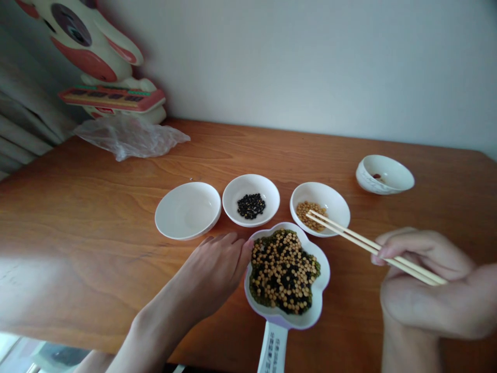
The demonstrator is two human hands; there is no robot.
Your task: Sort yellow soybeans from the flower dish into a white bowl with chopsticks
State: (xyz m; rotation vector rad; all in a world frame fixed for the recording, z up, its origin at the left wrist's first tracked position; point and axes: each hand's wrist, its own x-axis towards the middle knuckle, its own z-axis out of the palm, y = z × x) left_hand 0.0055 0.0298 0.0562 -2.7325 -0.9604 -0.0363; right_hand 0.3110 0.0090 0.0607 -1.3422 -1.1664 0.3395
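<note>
My right hand (427, 280) is closed around a pair of wooden chopsticks (361, 243). Their tips are close together over the yellow beans (308, 213) in the right white bowl (337, 207); whether a bean is between them is too small to tell. At the left rim of a flower-shaped white pan (324, 259), my left hand (221, 267) has its fingers curled and its thumb on the rim. Mixed black, tan and green beans (285, 269) cover the pan's bottom. Black beans (251, 206) lie in the middle white bowl (272, 194).
A white bowl (186, 210) with nothing visible in it stands left of the others. Another bowl (399, 178), with a few small bits inside, is at the back right. A clear plastic bag (135, 137) lies before a cow-shaped toy (112, 93) by the wall.
</note>
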